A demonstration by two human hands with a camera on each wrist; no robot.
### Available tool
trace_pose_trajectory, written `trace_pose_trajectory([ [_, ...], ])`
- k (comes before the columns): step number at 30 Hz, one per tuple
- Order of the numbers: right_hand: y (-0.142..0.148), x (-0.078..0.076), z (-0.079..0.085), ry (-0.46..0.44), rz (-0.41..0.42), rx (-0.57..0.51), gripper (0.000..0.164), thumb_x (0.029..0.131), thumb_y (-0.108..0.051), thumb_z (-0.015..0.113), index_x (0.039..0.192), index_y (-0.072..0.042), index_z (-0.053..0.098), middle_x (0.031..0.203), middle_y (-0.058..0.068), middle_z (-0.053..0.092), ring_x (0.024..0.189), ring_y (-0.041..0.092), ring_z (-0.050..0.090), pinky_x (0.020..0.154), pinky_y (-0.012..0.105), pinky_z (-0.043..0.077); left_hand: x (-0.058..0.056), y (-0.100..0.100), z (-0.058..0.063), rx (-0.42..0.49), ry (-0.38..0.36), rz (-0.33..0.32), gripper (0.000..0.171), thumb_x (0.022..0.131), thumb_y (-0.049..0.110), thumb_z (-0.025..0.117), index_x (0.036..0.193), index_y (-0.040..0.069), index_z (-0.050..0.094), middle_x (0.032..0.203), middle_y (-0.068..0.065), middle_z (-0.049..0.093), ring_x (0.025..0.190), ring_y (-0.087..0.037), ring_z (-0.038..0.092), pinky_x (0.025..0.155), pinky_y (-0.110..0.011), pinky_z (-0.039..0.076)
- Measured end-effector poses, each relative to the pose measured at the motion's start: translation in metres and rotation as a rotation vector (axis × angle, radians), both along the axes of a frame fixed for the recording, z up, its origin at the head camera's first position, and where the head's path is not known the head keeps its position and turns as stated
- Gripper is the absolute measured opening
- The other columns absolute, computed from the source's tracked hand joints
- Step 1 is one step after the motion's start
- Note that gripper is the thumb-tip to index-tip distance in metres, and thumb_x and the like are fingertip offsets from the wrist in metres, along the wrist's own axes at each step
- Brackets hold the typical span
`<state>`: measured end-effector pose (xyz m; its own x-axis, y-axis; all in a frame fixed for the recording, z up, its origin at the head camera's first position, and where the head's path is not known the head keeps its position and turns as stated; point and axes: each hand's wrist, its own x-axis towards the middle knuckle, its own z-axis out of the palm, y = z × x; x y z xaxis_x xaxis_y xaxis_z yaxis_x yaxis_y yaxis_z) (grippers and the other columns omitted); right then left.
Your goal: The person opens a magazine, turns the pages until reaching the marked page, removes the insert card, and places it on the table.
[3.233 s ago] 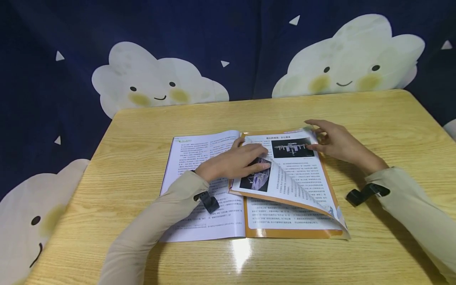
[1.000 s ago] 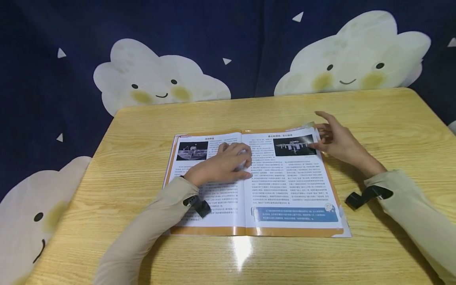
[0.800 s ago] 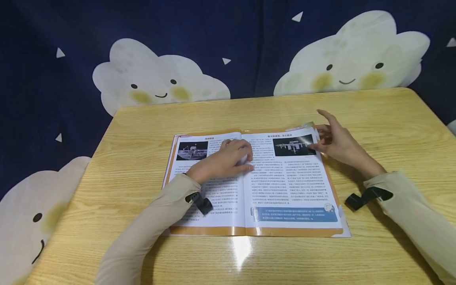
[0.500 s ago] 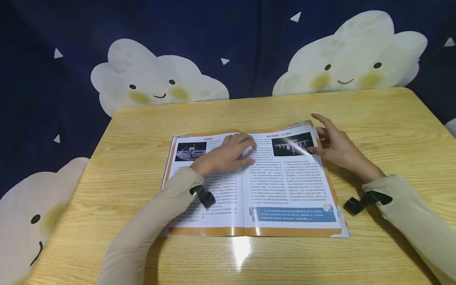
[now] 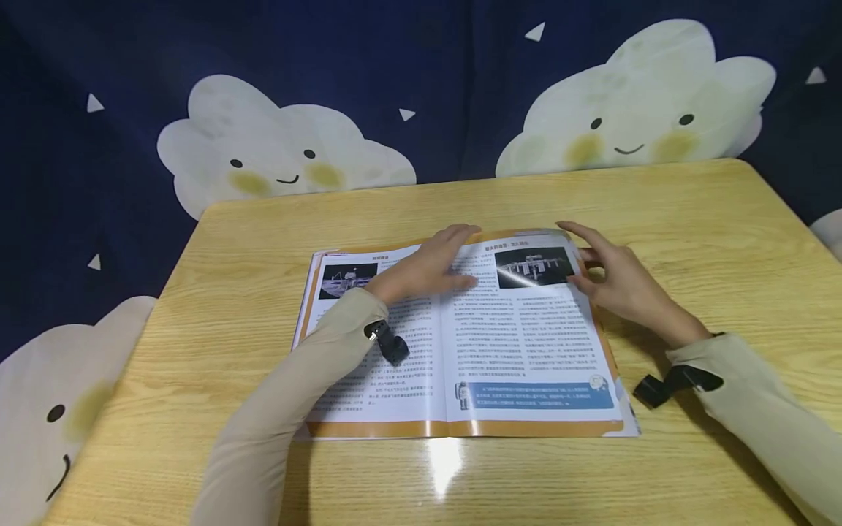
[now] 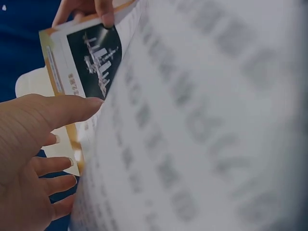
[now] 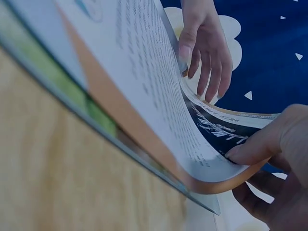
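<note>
An open magazine with orange page borders lies on the table, text and photos on both pages. Above its spine, close to the top edge, my left hand stretches its fingers past that edge. Its thumb is over the page in the left wrist view; whether it touches is hard to tell. My right hand pinches the right page's upper outer edge. In the right wrist view its thumb lies on the page beside the dark space-station photo, with the fingers behind the bent-up sheet.
The light wooden table carries the magazine. Behind it hangs a dark blue cloth with smiling white clouds. Black straps with small devices sit at both wrists over beige sleeves.
A turned page now lies flat on the left. My left hand has since moved up to the magazine's top edge and its fingers have straightened. The right hand keeps the upper right edge.
</note>
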<state>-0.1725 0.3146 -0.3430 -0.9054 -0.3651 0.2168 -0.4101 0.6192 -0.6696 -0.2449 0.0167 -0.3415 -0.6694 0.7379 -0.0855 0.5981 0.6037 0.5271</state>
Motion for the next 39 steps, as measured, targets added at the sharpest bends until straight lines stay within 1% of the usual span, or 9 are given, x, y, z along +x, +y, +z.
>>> trace_pose_trajectory([
  [5,-0.002,0.003,0.001,0.018,0.027,0.006,0.087,0.079,0.020,0.064,0.151,-0.014,0.031,0.108,0.024,0.068,0.108,0.044,0.060,0.083,0.055,0.050,-0.004,-0.001,-0.003,-0.007,-0.042,0.036,0.086,0.091,0.037,0.066,0.156,0.013,0.014,0.160,-0.011,0.015,0.146,-0.027,0.015,0.117,-0.044,0.015],
  [10,-0.003,0.004,0.001,0.038,0.027,0.028,0.084,0.079,0.019,0.064,0.151,-0.012,0.032,0.103,0.021,0.070,0.104,0.041,0.063,0.078,0.047,0.052,-0.004,-0.002,-0.002,-0.011,-0.055,0.041,0.084,0.093,0.040,0.064,0.156,0.014,0.015,0.160,-0.009,0.017,0.146,-0.026,0.017,0.118,-0.045,0.013],
  [19,0.000,0.003,0.000,-0.003,0.000,0.008,0.071,0.088,0.000,0.068,0.149,-0.005,0.032,0.112,0.027,0.065,0.104,0.049,0.061,0.081,0.058,0.051,-0.004,-0.002,0.000,-0.011,-0.016,0.024,0.071,0.096,0.037,0.059,0.153,0.011,0.025,0.156,-0.010,0.028,0.144,-0.024,0.024,0.117,-0.045,0.016],
  [20,0.001,0.003,0.000,-0.014,-0.003,-0.004,0.066,0.091,-0.003,0.066,0.149,-0.006,0.034,0.114,0.027,0.065,0.106,0.049,0.060,0.084,0.058,0.050,-0.003,-0.002,0.000,-0.006,-0.011,0.022,0.069,0.097,0.036,0.058,0.153,0.011,0.026,0.156,-0.010,0.029,0.143,-0.024,0.026,0.117,-0.046,0.016],
  [24,0.006,0.001,0.001,-0.043,-0.021,-0.036,0.042,0.104,-0.019,0.045,0.146,-0.012,0.042,0.125,0.019,0.062,0.116,0.037,0.057,0.097,0.032,0.045,-0.003,-0.004,-0.001,0.022,-0.001,0.023,0.059,0.100,0.037,0.052,0.150,0.011,0.033,0.151,-0.009,0.037,0.140,-0.025,0.032,0.116,-0.046,0.017],
  [27,0.009,-0.002,0.002,-0.035,-0.007,-0.063,0.042,0.108,-0.023,0.028,0.142,-0.011,0.048,0.128,0.016,0.061,0.115,0.023,0.057,0.089,0.018,0.042,-0.002,-0.006,-0.003,0.050,-0.006,0.025,0.052,0.102,0.039,0.046,0.146,0.011,0.041,0.147,-0.008,0.042,0.138,-0.024,0.036,0.115,-0.045,0.019],
  [30,0.011,-0.006,0.001,-0.014,0.029,-0.083,0.044,0.108,-0.020,0.023,0.138,-0.006,0.052,0.127,0.015,0.061,0.110,0.013,0.058,0.083,0.017,0.045,-0.002,-0.008,-0.003,0.074,-0.024,0.021,0.048,0.104,0.040,0.038,0.141,0.011,0.045,0.142,-0.007,0.047,0.134,-0.024,0.040,0.113,-0.045,0.022],
  [35,0.014,-0.009,0.002,-0.035,0.008,-0.054,0.038,0.107,-0.021,0.032,0.131,-0.008,0.059,0.126,0.012,0.062,0.110,0.017,0.059,0.088,0.013,0.039,-0.002,-0.008,-0.004,0.084,-0.005,0.009,0.043,0.106,0.039,0.033,0.131,0.010,0.052,0.129,-0.006,0.058,0.122,-0.022,0.051,0.110,-0.043,0.027],
  [39,0.015,-0.014,0.003,-0.069,-0.029,0.020,0.031,0.103,-0.023,0.049,0.127,-0.010,0.063,0.126,0.008,0.063,0.110,0.025,0.059,0.088,0.021,0.043,0.001,-0.008,-0.003,0.070,0.018,0.004,0.041,0.105,0.040,0.034,0.126,0.011,0.054,0.124,-0.002,0.061,0.117,-0.017,0.054,0.110,-0.043,0.024],
])
